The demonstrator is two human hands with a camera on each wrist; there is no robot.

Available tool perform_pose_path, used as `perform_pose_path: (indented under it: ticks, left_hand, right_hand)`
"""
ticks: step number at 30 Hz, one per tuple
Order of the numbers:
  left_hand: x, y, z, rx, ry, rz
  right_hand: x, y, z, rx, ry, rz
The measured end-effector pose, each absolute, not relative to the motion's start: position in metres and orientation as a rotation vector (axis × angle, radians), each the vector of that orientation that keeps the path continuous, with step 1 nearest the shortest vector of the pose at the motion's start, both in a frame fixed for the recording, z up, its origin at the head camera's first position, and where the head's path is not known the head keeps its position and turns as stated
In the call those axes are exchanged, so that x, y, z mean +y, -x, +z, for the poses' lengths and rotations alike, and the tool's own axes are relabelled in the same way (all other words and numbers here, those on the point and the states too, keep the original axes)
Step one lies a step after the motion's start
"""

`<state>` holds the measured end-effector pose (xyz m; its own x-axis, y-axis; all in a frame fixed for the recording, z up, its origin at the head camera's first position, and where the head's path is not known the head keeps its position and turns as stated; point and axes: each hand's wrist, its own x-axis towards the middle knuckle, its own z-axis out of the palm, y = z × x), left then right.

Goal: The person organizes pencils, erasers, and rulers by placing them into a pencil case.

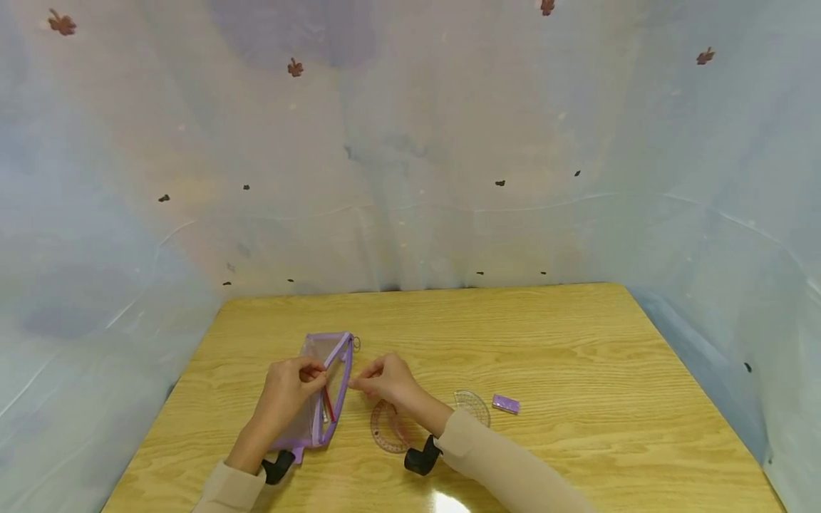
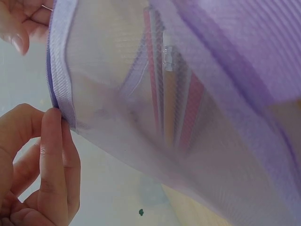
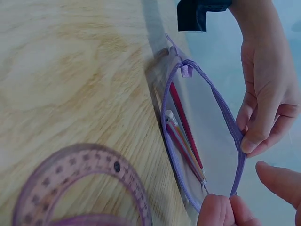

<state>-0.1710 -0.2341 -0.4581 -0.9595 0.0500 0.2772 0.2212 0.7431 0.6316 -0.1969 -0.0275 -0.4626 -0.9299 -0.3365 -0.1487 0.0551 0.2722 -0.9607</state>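
A purple-edged, see-through mesh pencil case [image 1: 297, 429] lies on the table with its zipped mouth spread apart. My left hand [image 1: 285, 390] pinches one edge of the mouth between thumb and fingers. At the opposite edge is my right hand [image 1: 393, 381], its fingertips at the rim; in the right wrist view the thumb stands apart from those fingers. Inside the case are a red pencil [image 3: 182, 117] and a pencil with a white eraser end [image 2: 169, 89], beside other slim pink or red sticks. The left wrist view shows them through the mesh.
A pinkish clear protractor [image 1: 381, 436] lies under my right forearm, with a clear protractor [image 1: 473, 405] farther right. Beyond that sits a small purple block [image 1: 506, 404]. The wooden table [image 1: 545, 335] meets a hanging patterned sheet [image 1: 410, 157] at the back.
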Motion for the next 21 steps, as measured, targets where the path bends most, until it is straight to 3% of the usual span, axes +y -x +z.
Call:
perform_pose_path:
  ticks: [8,21]
  left_hand:
    - [-0.234,0.171,-0.46,-2.7,0.222,-1.019]
    - [-0.233,0.172,-0.463,-2.679,0.229,-1.0]
  right_hand:
    - [-0.011,0.191,-0.465,2.333,0.394,-1.588]
    - [0.008,0.178,-0.465,2.42,0.402,-1.467]
